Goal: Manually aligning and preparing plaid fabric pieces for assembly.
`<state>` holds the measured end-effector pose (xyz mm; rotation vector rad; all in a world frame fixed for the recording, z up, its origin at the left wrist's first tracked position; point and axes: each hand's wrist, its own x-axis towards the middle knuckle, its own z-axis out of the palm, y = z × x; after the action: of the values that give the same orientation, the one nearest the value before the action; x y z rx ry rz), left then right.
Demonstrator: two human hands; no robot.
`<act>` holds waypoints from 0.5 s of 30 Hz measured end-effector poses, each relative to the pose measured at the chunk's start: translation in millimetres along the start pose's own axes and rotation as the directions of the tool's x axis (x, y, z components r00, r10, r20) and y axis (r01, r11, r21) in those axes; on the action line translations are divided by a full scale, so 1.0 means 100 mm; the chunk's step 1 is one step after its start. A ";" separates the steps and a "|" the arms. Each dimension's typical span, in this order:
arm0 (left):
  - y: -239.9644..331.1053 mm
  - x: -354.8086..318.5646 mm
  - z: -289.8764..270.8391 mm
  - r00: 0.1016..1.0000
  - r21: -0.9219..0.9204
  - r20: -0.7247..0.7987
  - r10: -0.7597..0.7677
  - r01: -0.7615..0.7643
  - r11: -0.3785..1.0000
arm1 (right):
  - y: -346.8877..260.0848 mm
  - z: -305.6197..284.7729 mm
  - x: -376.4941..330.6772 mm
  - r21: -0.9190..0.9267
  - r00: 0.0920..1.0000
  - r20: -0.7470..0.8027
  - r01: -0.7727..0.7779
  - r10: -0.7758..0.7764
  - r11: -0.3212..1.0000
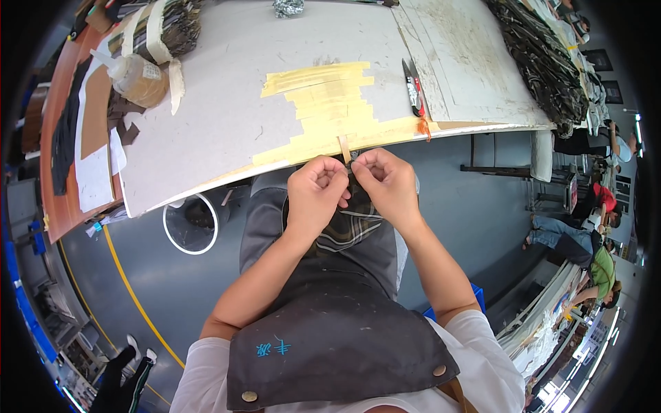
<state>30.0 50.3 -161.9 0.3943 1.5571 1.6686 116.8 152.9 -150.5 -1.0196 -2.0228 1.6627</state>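
Observation:
At the table's front edge, my left hand [318, 191] is closed, its thumb and fingertips pinching the top of a dark plaid cloth [350, 227]. Close beside it my right hand [387, 180] also pinches this cloth, fingertips almost touching the left's. The cloth hangs down over my lap, and its gripped edge is mostly hidden by my fingers. Just above the fingertips, a narrow tan strip [344, 147] lies over the table edge. Yellow masking tape [323, 103] covers the board there in overlapping layers.
Red-handled scissors [414, 89] lie on the grey table [220, 89], right of the tape. A plastic bottle [141, 79] and bundled dark pieces [169, 31] stand left. Dark cloth is piled [544, 65] far right. A white-rimmed bin [191, 224] sits below left. Several people work at right.

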 end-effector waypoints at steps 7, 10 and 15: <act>-0.40 -0.02 -0.08 0.973 0.312 -0.138 0.186 -0.135 0.941 | 0.02 0.04 -0.06 -0.002 1.000 -0.017 -0.016 0.016 1.000; -0.59 0.01 -0.09 0.965 0.245 -0.103 0.241 -0.210 0.946 | 0.04 0.06 -0.07 -0.013 0.999 -0.040 0.028 -0.028 1.000; -0.68 0.15 -0.21 0.988 -0.151 0.141 0.058 -0.036 0.988 | 0.06 0.06 -0.12 0.010 0.997 -0.038 -0.064 0.065 0.998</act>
<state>28.6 41.5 -234.6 0.4664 1.3178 1.7395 123.4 140.4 -155.9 -1.1162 -1.9760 1.6696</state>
